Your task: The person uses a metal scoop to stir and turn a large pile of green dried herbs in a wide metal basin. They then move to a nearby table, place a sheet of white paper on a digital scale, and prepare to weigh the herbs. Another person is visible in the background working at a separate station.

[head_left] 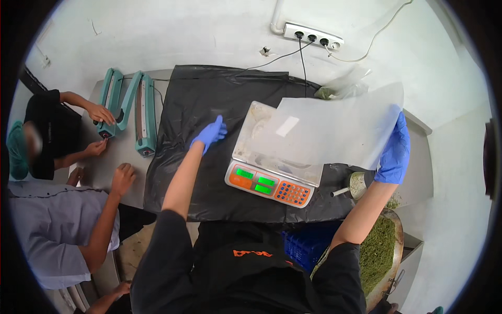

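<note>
My right hand (395,154), in a blue glove, is closed on the right end of a large translucent plastic bag (334,123). The bag spreads out over the steel pan (248,136) of a white and orange weighing scale (269,186) and hides much of it. A small white label (287,126) shows on the bag's left part. To the left of the scale, my left hand (210,136), gloved too, is held open over black plastic sheeting (188,115) with nothing in it. The scale's green displays are lit.
A metal scoop (357,186) lies right of the scale. Below it stand a wide container of chopped green leaves (379,248) and a blue crate (308,246). Two teal heat sealers (146,112) sit at the left, where co-workers' hands (102,115) are. Cords hang from a power strip (314,36).
</note>
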The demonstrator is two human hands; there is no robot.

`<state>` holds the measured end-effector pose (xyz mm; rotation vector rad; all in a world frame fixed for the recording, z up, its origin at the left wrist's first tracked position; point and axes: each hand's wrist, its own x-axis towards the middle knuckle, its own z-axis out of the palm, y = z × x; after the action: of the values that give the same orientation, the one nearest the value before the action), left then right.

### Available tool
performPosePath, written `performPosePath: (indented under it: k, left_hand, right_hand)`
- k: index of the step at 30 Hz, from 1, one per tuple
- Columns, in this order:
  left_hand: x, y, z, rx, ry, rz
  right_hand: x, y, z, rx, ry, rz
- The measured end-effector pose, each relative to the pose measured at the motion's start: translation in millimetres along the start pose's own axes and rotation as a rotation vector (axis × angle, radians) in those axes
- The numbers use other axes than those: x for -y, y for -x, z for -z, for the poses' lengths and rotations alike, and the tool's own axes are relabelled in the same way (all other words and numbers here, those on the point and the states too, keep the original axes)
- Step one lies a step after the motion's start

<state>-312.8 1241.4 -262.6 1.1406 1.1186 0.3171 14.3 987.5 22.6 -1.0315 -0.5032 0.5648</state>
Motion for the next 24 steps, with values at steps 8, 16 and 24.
performPosePath:
  k: [8, 16, 24]
  left_hand:
    - [-74, -169, 66, -0.255, 1.058, -0.458]
    - [-168, -201, 85, -0.311, 1.342, -0.625]
    - [-292, -189, 133, -0.127, 0.456, -0.594]
  right_hand:
    - [14, 14, 31, -0.102, 0.101, -0.022]
    - [6, 2, 39, -0.185, 0.138, -0.067]
    - [2, 5, 46, -0.201, 0.198, -0.027]
